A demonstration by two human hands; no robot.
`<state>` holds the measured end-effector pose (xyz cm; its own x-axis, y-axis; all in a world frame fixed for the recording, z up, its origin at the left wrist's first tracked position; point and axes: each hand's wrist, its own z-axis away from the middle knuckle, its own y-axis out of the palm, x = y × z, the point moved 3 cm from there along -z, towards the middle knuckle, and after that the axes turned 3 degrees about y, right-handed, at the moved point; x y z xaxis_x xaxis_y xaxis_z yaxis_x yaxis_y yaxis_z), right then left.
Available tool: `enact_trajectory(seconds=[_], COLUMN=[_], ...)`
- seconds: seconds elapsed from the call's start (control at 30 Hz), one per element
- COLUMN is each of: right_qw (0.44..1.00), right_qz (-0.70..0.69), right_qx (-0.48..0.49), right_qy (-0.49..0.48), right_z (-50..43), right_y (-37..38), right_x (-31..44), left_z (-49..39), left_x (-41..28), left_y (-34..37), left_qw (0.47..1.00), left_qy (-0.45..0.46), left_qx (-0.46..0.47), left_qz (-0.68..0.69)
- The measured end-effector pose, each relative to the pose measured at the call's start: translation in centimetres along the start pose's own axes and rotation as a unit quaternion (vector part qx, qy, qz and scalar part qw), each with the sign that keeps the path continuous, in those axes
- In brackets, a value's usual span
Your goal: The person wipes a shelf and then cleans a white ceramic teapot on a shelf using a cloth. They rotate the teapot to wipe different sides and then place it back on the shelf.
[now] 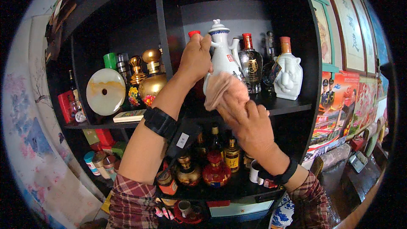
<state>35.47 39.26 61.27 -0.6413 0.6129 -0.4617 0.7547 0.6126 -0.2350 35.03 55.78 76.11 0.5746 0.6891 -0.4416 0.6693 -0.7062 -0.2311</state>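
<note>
A white ceramic ewer [222, 57] with a lid, a spout and dark brushwork stands upright at the middle shelf. My left hand [196, 55] grips its handle side, fingers closed near the neck. In my right hand [249, 121] is a pinkish-brown cloth [225, 90], pressed on the lower front of the ewer and blurred there. The cloth and my hand hide much of the ewer's base. Behind my left hand a red cap [194, 33] shows; what it belongs to is mostly hidden.
Right of the ewer are a dark glass bottle [251, 65] and a white animal-head bottle [288, 73]. A stone disc [106, 91] and a gold gourd-shaped bottle [152, 79] stand left of the divider [162, 22]. The shelf below holds several bottles, including a red one [216, 171].
</note>
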Motion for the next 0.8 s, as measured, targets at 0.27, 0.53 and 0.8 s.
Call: enact_trajectory(seconds=[0.27, 0.53, 0.8], right_qw=[0.997, 0.974, 0.992], right_qz=[-0.045, -0.180, -0.044], right_qx=[-0.054, -0.091, -0.067], right_qy=[0.030, 0.103, 0.092], right_z=[-1.1, -7.1, -1.5], right_y=[0.1, 1.8, 0.7], right_x=[-1.6, -7.1, -1.2], left_z=[-0.2, -0.1, -0.4], left_x=[0.0, -0.1, 0.3], left_y=[0.0, 0.1, 0.1], left_qw=[0.997, 0.997, 0.978], left_qy=[0.046, 0.004, 0.096], left_qx=[-0.005, -0.010, -0.066], left_qz=[-0.059, -0.079, -0.175])
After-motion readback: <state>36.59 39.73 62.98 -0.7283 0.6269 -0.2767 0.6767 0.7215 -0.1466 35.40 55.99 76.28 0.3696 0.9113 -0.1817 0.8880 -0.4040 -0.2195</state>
